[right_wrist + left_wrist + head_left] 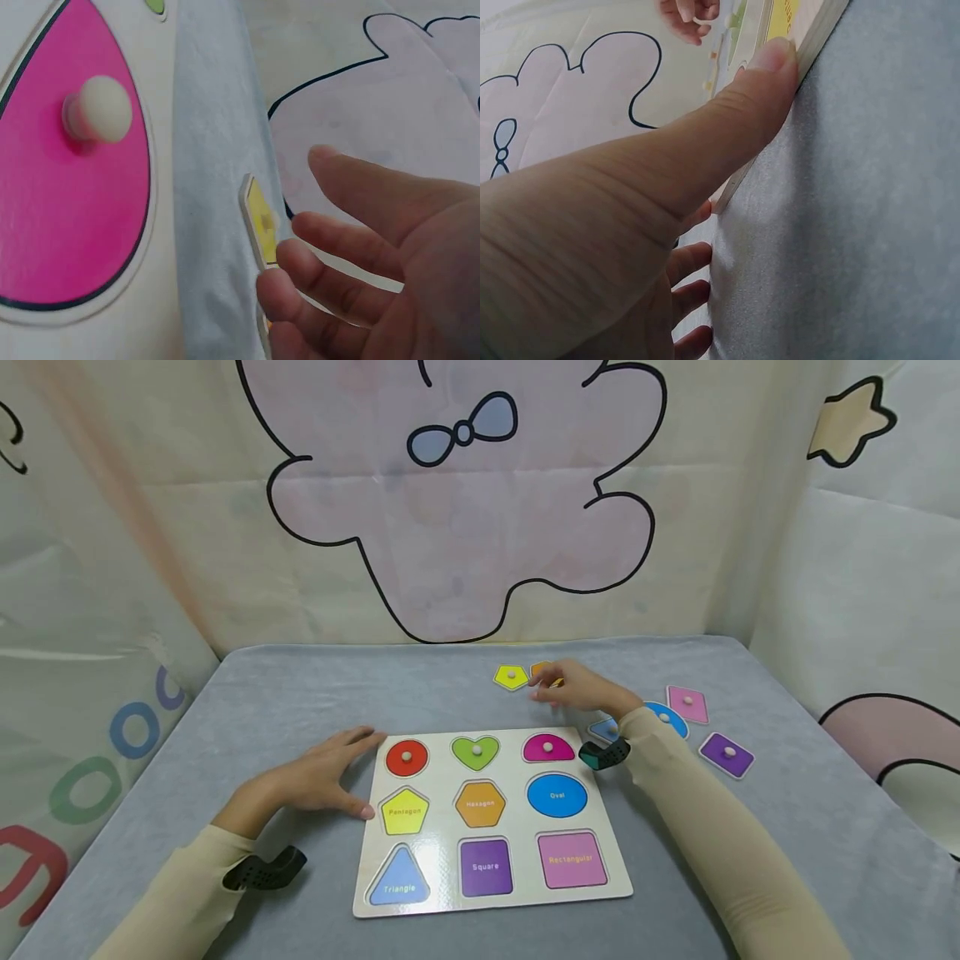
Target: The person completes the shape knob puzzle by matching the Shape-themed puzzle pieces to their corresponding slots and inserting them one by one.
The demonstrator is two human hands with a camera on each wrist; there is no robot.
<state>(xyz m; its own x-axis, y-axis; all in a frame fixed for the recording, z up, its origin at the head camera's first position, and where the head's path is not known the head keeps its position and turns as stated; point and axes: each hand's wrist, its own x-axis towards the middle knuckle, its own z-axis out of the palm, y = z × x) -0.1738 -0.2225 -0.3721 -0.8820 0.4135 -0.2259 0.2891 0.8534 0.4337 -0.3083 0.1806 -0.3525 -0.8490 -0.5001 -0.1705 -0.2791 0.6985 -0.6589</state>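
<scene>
A white shape-puzzle board lies on the cloth. Its top row holds a red circle, a green heart and a magenta semicircle, each with a knob. Labelled pentagon, hexagon, oval, triangle, square and rectangle spaces lie below. My left hand rests at the board's left side, thumb on its edge in the left wrist view, fingers spread. Beyond the board, my right hand is over an orange hexagon piece, which it partly hides. Its thumb and fingers are apart. Beside it lies a yellow pentagon piece.
Right of the board lie a blue triangle piece, a blue oval piece, a pink rectangle piece and a purple square piece. My right forearm partly covers the oval. Printed curtains stand behind the table.
</scene>
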